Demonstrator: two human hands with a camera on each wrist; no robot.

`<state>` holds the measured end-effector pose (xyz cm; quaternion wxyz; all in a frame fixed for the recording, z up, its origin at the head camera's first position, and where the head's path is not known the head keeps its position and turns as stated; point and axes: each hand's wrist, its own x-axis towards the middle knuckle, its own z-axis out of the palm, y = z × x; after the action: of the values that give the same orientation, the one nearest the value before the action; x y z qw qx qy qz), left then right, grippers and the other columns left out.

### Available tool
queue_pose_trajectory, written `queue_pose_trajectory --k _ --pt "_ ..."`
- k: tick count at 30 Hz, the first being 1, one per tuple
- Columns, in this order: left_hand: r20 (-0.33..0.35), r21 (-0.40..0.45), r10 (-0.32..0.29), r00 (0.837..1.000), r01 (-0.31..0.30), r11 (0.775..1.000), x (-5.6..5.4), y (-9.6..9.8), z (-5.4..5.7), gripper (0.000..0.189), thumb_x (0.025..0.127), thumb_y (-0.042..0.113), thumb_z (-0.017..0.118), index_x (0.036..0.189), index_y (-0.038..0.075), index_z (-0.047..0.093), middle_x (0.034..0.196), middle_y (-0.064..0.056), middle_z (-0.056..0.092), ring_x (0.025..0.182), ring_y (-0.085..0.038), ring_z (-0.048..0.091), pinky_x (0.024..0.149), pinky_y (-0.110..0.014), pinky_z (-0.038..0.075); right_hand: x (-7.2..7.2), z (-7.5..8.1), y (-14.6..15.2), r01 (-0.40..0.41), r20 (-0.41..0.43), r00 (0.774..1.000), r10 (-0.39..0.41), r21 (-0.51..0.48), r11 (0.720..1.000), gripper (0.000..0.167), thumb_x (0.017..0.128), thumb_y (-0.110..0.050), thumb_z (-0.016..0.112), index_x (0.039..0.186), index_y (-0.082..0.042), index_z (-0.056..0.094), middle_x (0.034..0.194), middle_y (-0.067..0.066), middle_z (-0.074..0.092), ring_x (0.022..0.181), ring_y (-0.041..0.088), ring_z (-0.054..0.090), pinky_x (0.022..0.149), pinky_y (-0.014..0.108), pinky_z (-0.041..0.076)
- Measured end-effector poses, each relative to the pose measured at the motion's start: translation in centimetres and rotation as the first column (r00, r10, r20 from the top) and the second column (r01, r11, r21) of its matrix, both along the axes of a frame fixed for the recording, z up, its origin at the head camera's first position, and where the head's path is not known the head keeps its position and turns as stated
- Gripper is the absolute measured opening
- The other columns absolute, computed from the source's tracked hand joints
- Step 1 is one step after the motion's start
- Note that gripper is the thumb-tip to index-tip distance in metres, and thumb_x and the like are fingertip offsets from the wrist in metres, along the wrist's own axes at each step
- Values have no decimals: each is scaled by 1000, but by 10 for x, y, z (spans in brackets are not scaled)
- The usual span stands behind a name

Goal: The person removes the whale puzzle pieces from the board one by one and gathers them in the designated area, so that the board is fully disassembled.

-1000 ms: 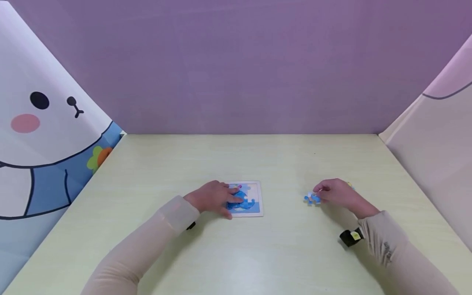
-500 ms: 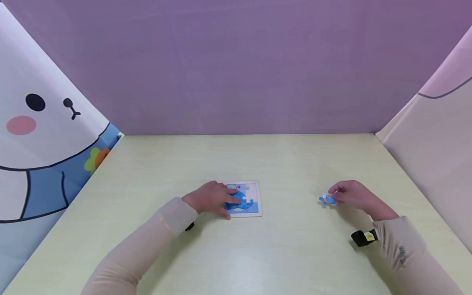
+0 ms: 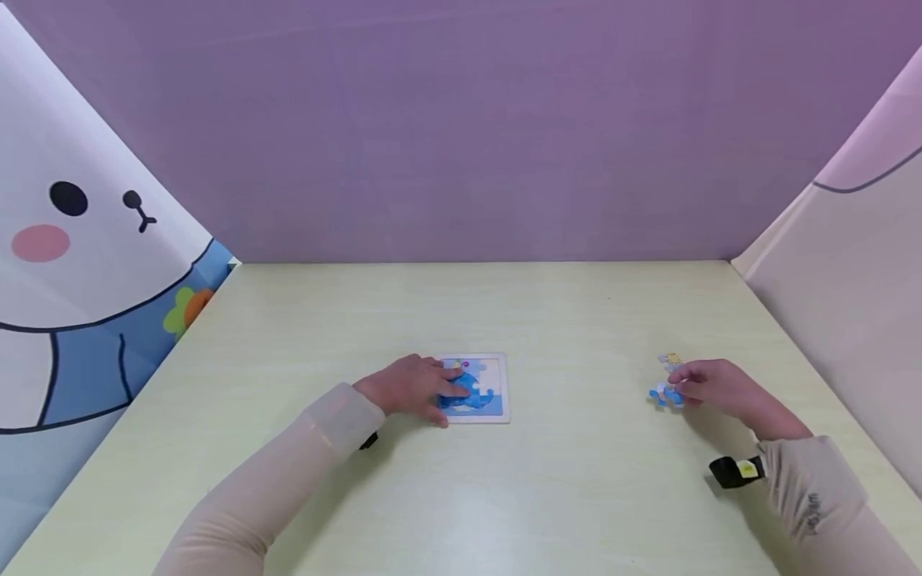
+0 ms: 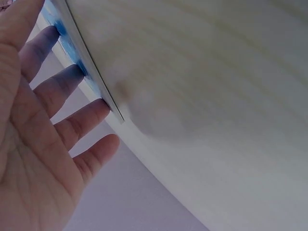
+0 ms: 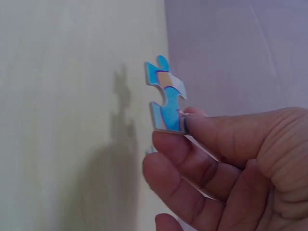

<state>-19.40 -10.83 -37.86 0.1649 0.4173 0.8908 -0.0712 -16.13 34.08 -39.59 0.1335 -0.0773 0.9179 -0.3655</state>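
My left hand [image 3: 410, 388] rests with spread fingers on the left part of a framed jigsaw puzzle [image 3: 497, 408], which shows a blue whale-like figure. In the left wrist view the fingertips [image 4: 98, 103] lie at the puzzle's edge, seen nearly side-on. To the right, my right hand [image 3: 716, 392] pinches a blue jigsaw piece [image 5: 168, 98] with tan and white patches between thumb and forefinger. The right wrist view has it raised over the table, casting a shadow. Just behind it, a jigsaw piece with yellow on it [image 3: 670, 360] lies on the table, partly hidden by the hand.
A pale wooden table [image 3: 461, 496] spreads beneath both hands. Its back edge meets a purple cloth wall [image 3: 461, 144]. Printed cloth panels [image 3: 86, 264] slope down along the left and right sides.
My right hand has carried the blue jigsaw piece to the right and slightly nearer to me. The yellow-marked piece behind it shows more fully. My left hand stays on the puzzle.
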Motion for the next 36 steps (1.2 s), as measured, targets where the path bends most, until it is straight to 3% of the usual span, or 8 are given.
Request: queue_pose_trajectory --k 4,10,17,36 --pt "9 5 8 1000 -8 1000 1 -2 0 57 87 44 67 139 24 53 148 -6 42 132 -34 42 101 -48 38 -3 3 6 -2 -3 1000 2 17 1000 24 92 -3 55 105 17 59 83 8 68 71 15 62 66 31 50" --pt "11 10 8 1000 -8 1000 2 -2 -1 56 88 43 67 138 24 54 147 -6 43 132 -34 42 100 -48 39 -5 5 13 -19 -3 1000 19 51 999 22 92 -1 54 102 17 60 76 2 65 69 12 59 65 28 49" --pt "3 4 15 1000 -15 1000 3 -2 0 56 88 42 68 139 24 54 148 -5 43 132 -33 42 100 -47 39 -6 7 20 -50 0 999 50 111 993 20 91 0 53 100 16 61 72 1 61 71 16 60 66 32 48" --pt "43 15 46 998 -47 999 -1 1 -1 54 87 42 68 137 26 55 148 -5 42 133 -33 40 102 -49 36 -14 2 21 -13 49 999 5 154 988 18 91 -1 53 95 15 61 65 -1 56 65 16 53 62 34 41"
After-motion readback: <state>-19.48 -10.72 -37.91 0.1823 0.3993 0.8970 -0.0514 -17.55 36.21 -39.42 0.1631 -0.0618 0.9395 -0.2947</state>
